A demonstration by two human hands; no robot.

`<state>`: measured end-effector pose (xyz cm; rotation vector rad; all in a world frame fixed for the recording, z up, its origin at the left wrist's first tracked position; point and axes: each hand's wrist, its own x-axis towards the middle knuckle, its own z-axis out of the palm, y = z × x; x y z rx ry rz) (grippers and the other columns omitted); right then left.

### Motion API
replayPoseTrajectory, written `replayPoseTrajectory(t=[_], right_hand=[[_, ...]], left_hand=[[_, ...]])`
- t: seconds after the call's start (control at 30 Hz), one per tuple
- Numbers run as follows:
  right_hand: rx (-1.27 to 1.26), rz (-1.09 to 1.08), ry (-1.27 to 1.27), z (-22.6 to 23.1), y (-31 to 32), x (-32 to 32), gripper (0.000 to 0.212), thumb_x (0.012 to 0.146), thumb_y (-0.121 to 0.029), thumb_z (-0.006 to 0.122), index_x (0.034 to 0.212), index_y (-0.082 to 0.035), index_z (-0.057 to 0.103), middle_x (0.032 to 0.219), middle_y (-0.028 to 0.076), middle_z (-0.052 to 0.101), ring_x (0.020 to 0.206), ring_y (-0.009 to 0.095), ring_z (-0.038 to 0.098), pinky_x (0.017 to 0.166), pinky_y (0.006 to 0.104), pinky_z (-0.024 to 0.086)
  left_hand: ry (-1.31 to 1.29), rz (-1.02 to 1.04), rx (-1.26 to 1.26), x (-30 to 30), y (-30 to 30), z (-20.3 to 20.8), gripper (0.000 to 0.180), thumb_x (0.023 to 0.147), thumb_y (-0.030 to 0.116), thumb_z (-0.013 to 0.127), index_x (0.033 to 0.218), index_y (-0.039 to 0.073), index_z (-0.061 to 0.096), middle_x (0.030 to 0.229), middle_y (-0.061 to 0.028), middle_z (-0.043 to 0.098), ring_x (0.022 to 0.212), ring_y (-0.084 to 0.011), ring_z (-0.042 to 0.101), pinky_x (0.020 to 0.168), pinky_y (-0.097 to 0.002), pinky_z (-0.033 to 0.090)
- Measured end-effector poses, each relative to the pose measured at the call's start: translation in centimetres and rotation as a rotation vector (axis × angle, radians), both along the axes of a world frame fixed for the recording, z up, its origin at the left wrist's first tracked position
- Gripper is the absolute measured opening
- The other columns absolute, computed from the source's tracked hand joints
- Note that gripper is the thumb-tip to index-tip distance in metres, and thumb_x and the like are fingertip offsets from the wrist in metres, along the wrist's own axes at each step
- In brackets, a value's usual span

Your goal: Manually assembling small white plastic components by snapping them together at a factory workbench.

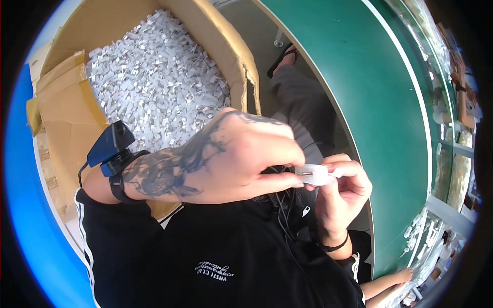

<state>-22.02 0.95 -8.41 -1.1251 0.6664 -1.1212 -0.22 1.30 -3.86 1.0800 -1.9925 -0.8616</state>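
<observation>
A small white plastic piece (317, 175) with a rounded end and a thin dark slit is held between my two hands. My left hand (251, 154), reaching across from the left, pinches its near end between thumb and fingertips. From the other side, my right hand (343, 192) has thumb and fingers closed on its far end. A white bit shows between the right fingers; I cannot tell whether it is a separate part. Thin dark cords hang just below the hands.
A large open cardboard box (236, 51) stands at upper left, heaped with small white plastic pieces (159, 77). Right of it curves a green tabletop (370, 102), with clear bags along its far edge. Another person's hand (403, 275) rests at lower right. A sandalled foot (286, 57) shows beyond the box.
</observation>
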Motion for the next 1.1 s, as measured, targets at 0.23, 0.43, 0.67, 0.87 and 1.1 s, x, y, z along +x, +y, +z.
replayPoseTrajectory(t=[0.23, 0.43, 0.67, 0.87, 1.1], right_hand=[[-0.111, -0.099, 0.068, -0.5, 0.2, 0.3, 0.009, 0.083, 0.009, 0.063, 0.088, 0.005, 0.057, 0.090, 0.016, 0.061, 0.070, 0.016, 0.062, 0.064, 0.0254, 0.053], [-0.329, -0.087, 0.293, -1.0, -0.1, -0.2, 0.010, 0.082, 0.006, 0.066, 0.087, 0.005, 0.058, 0.090, 0.016, 0.061, 0.069, 0.015, 0.061, 0.063, 0.0240, 0.051], [0.051, -0.017, -0.159, -1.0, 0.1, 0.1, 0.011, 0.087, 0.001, 0.063, 0.094, 0.002, 0.054, 0.091, 0.016, 0.059, 0.068, 0.017, 0.063, 0.061, 0.0279, 0.055], [0.137, -0.006, -0.293, -1.9, 0.3, -0.1, 0.013, 0.087, -0.002, 0.065, 0.093, 0.003, 0.055, 0.091, 0.019, 0.060, 0.066, 0.018, 0.063, 0.060, 0.0270, 0.055], [0.224, 0.056, -0.349, -1.8, 0.3, -0.5, 0.013, 0.086, -0.002, 0.066, 0.093, 0.004, 0.057, 0.091, 0.020, 0.062, 0.065, 0.018, 0.063, 0.059, 0.0273, 0.054]], left_hand=[[-0.025, 0.074, -0.092, -0.8, 0.6, -0.8, 0.010, 0.077, 0.006, 0.074, 0.081, 0.005, 0.064, 0.068, -0.0025, 0.056, 0.054, -0.0133, 0.057, 0.046, -0.0244, 0.042], [-0.051, 0.107, 0.028, -1.1, 0.9, 0.3, 0.011, 0.079, 0.002, 0.069, 0.084, 0.004, 0.059, 0.073, -0.0031, 0.055, 0.053, -0.0122, 0.054, 0.046, -0.0256, 0.040], [0.257, 0.115, 0.117, -1.4, 0.7, 0.1, 0.031, 0.070, 0.004, 0.082, 0.093, 0.002, 0.062, 0.091, -0.0091, 0.064, 0.067, -0.0131, 0.063, 0.056, -0.0225, 0.049], [0.331, 0.162, -0.166, -3.0, 0.8, -2.2, 0.032, 0.065, 0.002, 0.085, 0.092, -0.001, 0.068, 0.090, -0.0111, 0.066, 0.074, -0.0174, 0.066, 0.061, -0.0250, 0.051], [0.328, 0.083, -0.080, -2.9, 0.6, -2.4, 0.026, 0.071, -0.002, 0.079, 0.095, -0.002, 0.070, 0.091, -0.0115, 0.063, 0.073, -0.0156, 0.065, 0.061, -0.0242, 0.052]])
